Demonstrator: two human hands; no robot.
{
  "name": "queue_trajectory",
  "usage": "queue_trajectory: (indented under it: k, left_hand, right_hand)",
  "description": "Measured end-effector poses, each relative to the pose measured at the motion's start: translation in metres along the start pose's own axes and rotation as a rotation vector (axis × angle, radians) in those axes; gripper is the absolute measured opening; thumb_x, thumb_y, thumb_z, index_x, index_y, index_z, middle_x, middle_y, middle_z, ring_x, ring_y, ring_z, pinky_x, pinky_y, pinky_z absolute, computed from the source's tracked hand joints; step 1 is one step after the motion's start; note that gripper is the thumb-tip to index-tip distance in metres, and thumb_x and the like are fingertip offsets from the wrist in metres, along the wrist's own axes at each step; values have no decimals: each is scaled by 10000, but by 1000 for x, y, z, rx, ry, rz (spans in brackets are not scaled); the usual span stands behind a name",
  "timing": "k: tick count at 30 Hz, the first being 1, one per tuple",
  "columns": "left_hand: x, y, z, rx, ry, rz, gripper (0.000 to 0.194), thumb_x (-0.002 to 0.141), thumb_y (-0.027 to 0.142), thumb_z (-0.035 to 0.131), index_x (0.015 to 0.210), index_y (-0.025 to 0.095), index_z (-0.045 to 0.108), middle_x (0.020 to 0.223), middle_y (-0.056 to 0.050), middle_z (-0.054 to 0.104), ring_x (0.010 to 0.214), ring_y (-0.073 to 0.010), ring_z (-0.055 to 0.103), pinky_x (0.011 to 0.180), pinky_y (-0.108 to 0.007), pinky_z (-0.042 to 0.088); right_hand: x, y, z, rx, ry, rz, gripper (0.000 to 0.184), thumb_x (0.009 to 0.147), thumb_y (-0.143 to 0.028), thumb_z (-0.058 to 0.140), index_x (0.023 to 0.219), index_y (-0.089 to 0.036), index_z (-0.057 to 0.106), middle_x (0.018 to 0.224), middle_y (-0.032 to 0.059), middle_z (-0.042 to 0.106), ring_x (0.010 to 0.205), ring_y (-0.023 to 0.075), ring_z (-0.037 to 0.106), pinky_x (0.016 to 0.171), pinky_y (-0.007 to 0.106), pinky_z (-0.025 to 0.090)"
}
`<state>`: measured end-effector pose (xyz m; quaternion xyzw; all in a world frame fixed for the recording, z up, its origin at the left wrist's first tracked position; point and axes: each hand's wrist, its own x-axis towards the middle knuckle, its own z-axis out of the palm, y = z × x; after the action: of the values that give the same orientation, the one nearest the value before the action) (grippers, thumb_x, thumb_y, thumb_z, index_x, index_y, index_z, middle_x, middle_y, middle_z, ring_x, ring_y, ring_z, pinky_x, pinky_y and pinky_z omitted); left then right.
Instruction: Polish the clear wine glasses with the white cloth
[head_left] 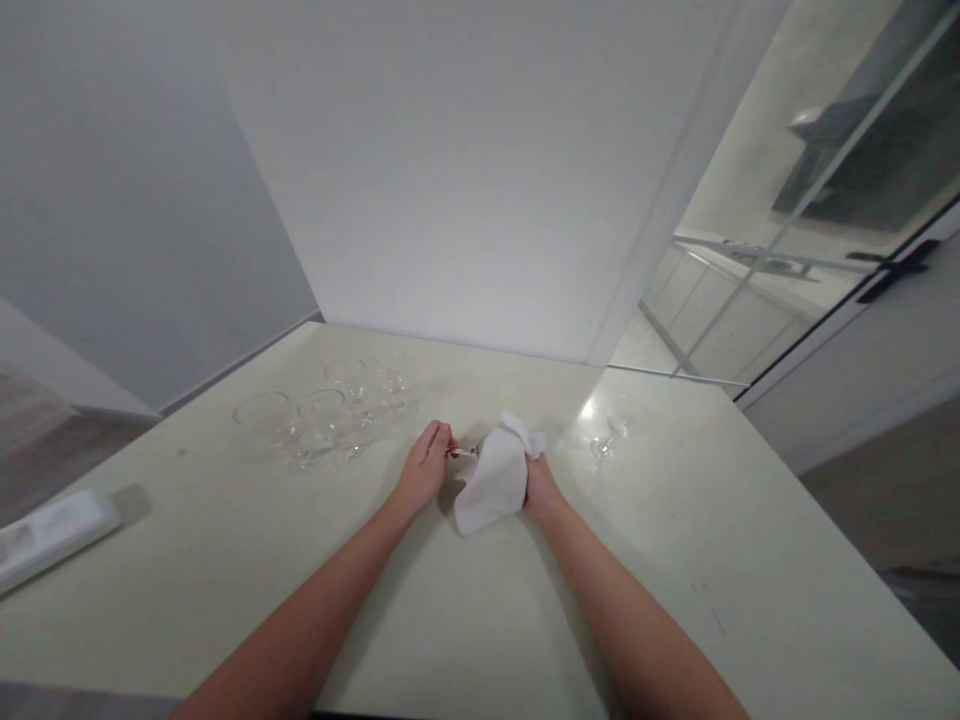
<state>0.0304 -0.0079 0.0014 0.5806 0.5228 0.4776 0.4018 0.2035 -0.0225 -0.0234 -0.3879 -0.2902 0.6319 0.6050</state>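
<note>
My left hand (pixel 427 465) is closed in a pinch on the stem of a clear wine glass (pixel 465 452), held sideways over the pale table (pixel 465 600). My right hand (pixel 540 487) grips a white cloth (pixel 495 478) that wraps the bowl of that same glass, so the bowl is hidden. Both hands hover near the middle of the table, close together.
Several clear wine glasses (pixel 322 415) stand in a group at the back left. One more glass (pixel 606 442) lies or stands to the right of my hands. A white flat box (pixel 52 530) lies at the left edge. A white wall rises behind the table; a glass door is at the right.
</note>
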Motion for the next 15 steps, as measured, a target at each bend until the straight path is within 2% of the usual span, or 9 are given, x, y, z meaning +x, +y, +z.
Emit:
queue_trajectory:
  k: [6, 10, 12, 15]
  left_hand:
    - [-1, 6, -3, -40, -25, 42, 411, 938, 536, 389, 727, 203, 504, 627, 23, 474, 520, -123, 392, 484, -250, 302]
    - [-4, 9, -7, -30, 2, 156, 384, 959, 513, 383, 755, 204, 486, 659, 23, 454, 546, -120, 399, 508, -245, 325]
    - [-8, 10, -9, -3, 32, 276, 336, 956, 491, 410, 797, 205, 485, 711, 8, 493, 595, -128, 445, 564, -253, 374]
    - [-13, 10, -14, 64, 48, 587, 272, 928, 454, 477, 837, 198, 500, 898, -66, 576, 785, -172, 535, 709, -300, 437]
  right_hand:
    - [-3, 2, 1, -84, -152, 17, 352, 661, -410, 789, 932, -226, 660, 834, 43, 771, 926, 269, 722, 829, 398, 581]
    - [1, 9, 0, -50, -14, -37, 325, 653, -405, 784, 880, -219, 644, 818, 43, 767, 908, 282, 726, 819, 420, 584]
    - [2, 10, 0, -21, 18, -45, 308, 667, -405, 771, 875, -218, 643, 811, 37, 766, 902, 280, 727, 817, 423, 585]
    - [1, 8, 0, -24, -32, -27, 282, 690, -418, 758, 841, -194, 676, 719, 38, 751, 820, 273, 729, 768, 415, 593]
